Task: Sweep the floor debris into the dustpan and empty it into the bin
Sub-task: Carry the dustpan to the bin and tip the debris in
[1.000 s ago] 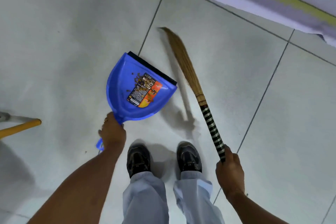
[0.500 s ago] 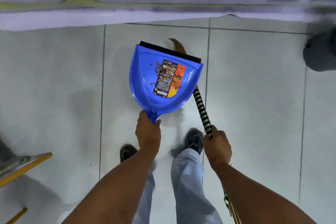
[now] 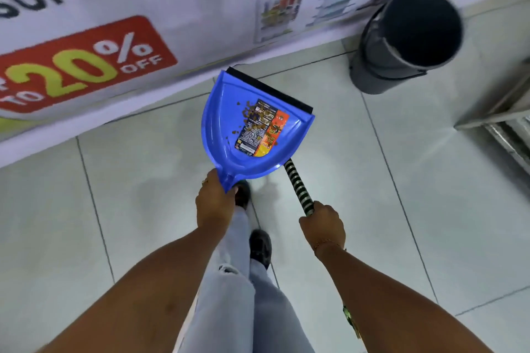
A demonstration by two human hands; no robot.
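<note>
The scene is viewed from a single head-worn camera, aimed steeply downward and forward, close above both hands, with floor beyond.

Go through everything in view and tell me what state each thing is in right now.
Dustpan: held up, brown debris inside.
Broom: gripped by its striped handle, head hidden behind the pan.
Bin: upright, open, lidless.
Left hand: closed on dustpan handle.
Right hand: closed on broom.
</note>
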